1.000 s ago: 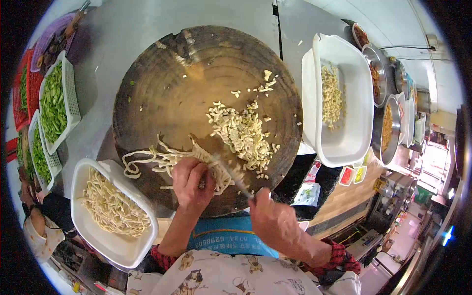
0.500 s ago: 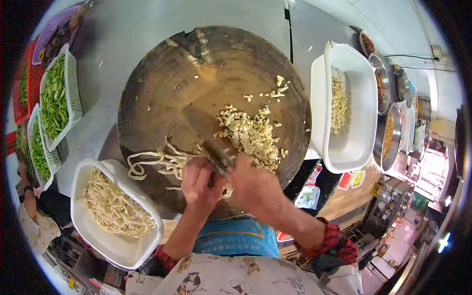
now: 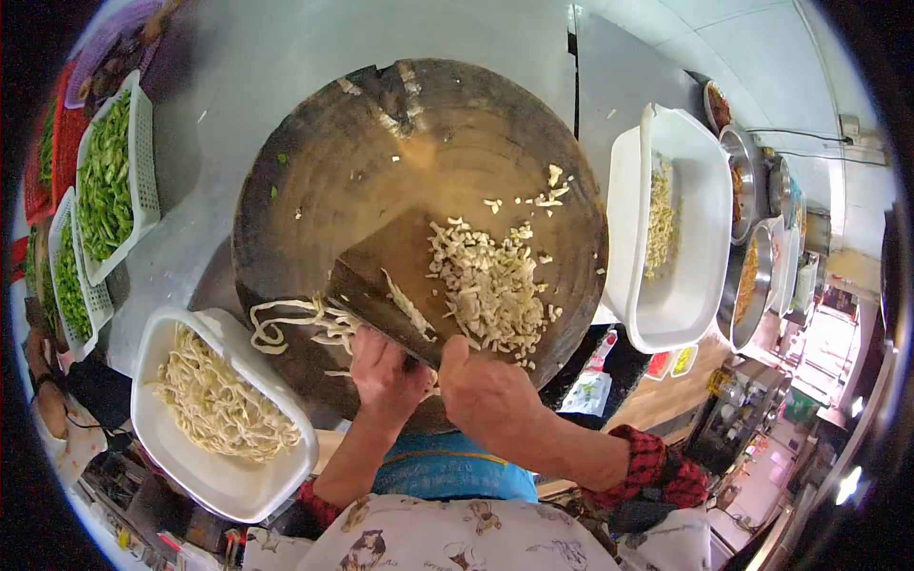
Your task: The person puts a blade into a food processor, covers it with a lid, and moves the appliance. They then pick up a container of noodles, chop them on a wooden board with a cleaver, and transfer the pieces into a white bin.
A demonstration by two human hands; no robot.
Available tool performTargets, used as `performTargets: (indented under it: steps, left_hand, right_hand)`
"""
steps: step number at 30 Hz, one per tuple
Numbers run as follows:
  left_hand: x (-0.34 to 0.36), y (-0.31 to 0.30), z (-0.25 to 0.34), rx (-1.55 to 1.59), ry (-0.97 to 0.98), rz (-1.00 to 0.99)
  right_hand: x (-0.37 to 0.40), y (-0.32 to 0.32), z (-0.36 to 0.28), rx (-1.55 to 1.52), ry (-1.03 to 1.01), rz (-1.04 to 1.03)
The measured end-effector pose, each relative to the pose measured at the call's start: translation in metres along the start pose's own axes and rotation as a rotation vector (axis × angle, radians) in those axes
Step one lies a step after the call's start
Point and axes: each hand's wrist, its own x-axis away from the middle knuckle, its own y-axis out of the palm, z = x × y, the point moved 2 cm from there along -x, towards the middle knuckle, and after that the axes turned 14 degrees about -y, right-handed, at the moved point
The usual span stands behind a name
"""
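Observation:
On the round wooden block, a broad dark cleaver lies slanted, with a strip of chopped bits on its blade. My right hand is wrapped round its handle end. My left hand is closed beside the blade, its fingers curled over the pale strands that trail out to the left. A heap of small chopped pieces spreads to the right of the cleaver, with a few scattered bits above it. The part of the strands under my left fingers is hidden.
A white tub of uncut strands stands at the lower left. Another white tub with chopped pieces is at the right, beside metal bowls. Baskets of green vegetables line the left side. Part of another person shows at the lower left edge.
The cleaver, blurred before, now shows its broad face clearly, tilted left above the strands. My right hand has shifted slightly down and right. The view has moved a little.

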Motion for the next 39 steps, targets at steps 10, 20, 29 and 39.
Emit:
performTargets:
  steps: [10, 20, 29, 39]
  left_hand:
    - [0.007, -0.011, 0.004, -0.014, 0.040, -0.029]
    - [0.008, -0.004, -0.008, 0.037, -0.007, -0.048]
    - [-0.007, -0.024, 0.004, -0.108, -0.013, -0.009]
    - [0.010, -0.030, -0.009, -0.119, -0.128, -0.047]
  right_hand:
    - [0.053, -0.014, -0.015, -0.053, 0.257, 0.021]
    - [-0.010, 0.009, -0.012, 0.001, 0.025, 0.197]
    - [0.038, -0.027, 0.000, -0.016, 0.169, 0.423]
    - [0.072, -0.003, -0.027, -0.129, 0.283, 0.003]
